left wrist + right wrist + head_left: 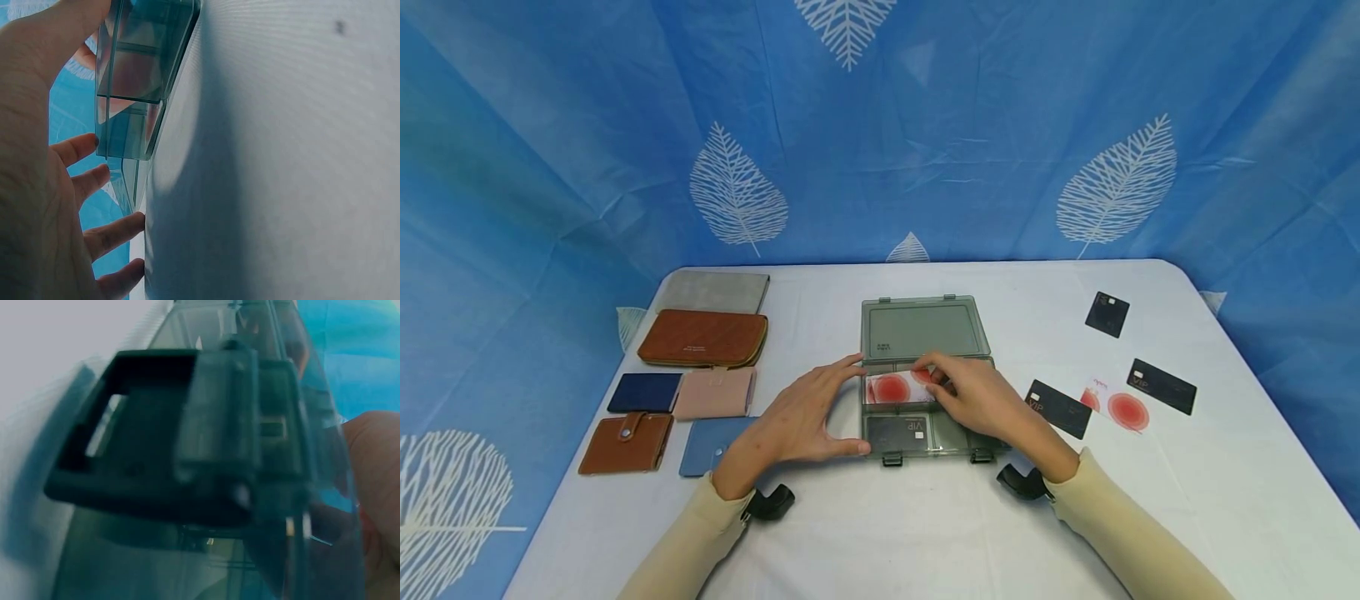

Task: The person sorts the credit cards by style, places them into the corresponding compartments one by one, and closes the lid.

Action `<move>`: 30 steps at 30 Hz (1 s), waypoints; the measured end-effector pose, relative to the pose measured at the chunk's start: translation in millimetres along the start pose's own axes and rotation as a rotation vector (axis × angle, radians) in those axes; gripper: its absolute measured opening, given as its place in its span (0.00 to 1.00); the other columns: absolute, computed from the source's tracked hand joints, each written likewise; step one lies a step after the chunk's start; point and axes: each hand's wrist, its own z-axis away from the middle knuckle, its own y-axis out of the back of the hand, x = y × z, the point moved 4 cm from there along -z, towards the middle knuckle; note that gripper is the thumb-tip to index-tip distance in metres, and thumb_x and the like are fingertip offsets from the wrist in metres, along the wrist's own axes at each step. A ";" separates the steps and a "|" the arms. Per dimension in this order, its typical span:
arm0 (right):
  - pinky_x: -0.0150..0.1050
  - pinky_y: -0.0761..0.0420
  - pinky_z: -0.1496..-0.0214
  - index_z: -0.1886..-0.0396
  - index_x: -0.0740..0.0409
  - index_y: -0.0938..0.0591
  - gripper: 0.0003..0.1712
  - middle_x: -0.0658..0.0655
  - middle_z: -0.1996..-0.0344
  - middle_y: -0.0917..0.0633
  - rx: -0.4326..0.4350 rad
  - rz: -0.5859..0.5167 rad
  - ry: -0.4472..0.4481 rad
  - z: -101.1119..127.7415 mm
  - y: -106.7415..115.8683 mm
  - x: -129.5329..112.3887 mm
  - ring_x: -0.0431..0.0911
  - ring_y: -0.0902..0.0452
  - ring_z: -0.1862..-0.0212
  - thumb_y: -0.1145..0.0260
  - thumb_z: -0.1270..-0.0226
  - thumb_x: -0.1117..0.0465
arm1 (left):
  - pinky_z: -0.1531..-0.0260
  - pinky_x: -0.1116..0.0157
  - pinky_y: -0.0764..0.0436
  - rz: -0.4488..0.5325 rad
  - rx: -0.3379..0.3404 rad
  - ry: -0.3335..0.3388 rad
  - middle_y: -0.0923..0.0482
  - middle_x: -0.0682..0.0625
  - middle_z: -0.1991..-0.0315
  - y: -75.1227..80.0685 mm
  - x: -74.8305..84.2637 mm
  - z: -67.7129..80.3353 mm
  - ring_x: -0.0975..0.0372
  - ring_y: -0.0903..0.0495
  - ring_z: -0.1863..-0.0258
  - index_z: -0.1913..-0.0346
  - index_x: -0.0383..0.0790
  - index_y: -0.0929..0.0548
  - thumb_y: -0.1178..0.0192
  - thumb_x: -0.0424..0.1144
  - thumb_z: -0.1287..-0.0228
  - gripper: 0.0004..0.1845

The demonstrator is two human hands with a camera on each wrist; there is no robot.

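A clear grey-green plastic box [925, 329] lies unfolded at the table's middle, its lid tipped away and its divided tray nearest the person. In the tray's upper compartment is a white card with red circles [891, 388]; a black VIP card [895, 433] lies in the lower left one. My right hand [973, 396] pinches the red-and-white card by its right end, with fingertips partly hidden. My left hand [801, 417] spreads along the box's left side, thumb near the front corner. In the left wrist view, its fingers [119, 234] are extended beside the box wall.
To the left lie several wallets: a grey one [715, 292], a brown zip one [700, 337], a navy one [643, 392], a pink one [713, 393], a brown snap one [625, 443] and a blue one [707, 442]. Black cards [1161, 387] and red-and-white cards [1127, 410] lie to the right.
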 end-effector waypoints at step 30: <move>0.55 0.14 0.41 0.36 0.56 0.13 0.17 0.57 0.40 0.13 -0.005 0.195 0.083 4.8 -13.7 -6.0 0.54 0.14 0.40 0.35 0.17 0.57 | 0.26 0.40 0.30 -0.013 0.015 -0.003 0.44 0.50 0.14 -2.5 2.3 1.6 0.48 0.34 0.20 0.17 0.47 0.34 0.28 0.74 0.45 0.58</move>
